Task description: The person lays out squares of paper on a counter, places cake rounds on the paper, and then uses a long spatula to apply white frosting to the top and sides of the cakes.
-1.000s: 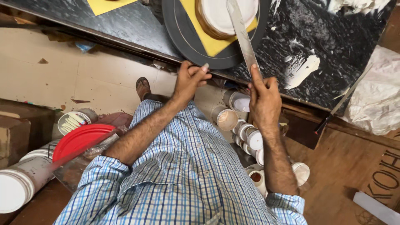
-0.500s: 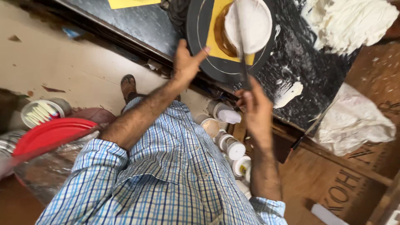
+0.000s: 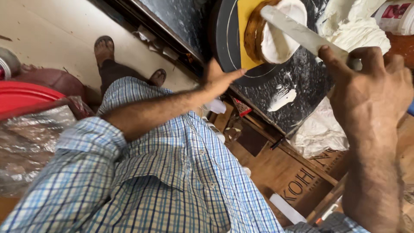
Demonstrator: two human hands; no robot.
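Observation:
My right hand (image 3: 371, 82) grips the handle of a long flat palette knife (image 3: 297, 32), its blade lying across the white cream on a round brown cake (image 3: 269, 30). The cake rests on a yellow board (image 3: 242, 39) on a dark turntable (image 3: 224, 39). My left hand (image 3: 217, 80) rests flat with fingers apart against the turntable's near edge. A blue checked shirt covers my arm and body below.
A black counter (image 3: 302, 99) smeared with cream carries the turntable. A heap of white cream (image 3: 358, 26) lies at the top right. A red lid (image 3: 21, 97) over a plastic-wrapped container sits at the left. My sandalled feet (image 3: 105, 45) stand on the pale floor.
The view has swung in closer and tilted. My right hand has lifted nearer the camera, with the knife still across the cake. My left hand stays at the turntable's edge.

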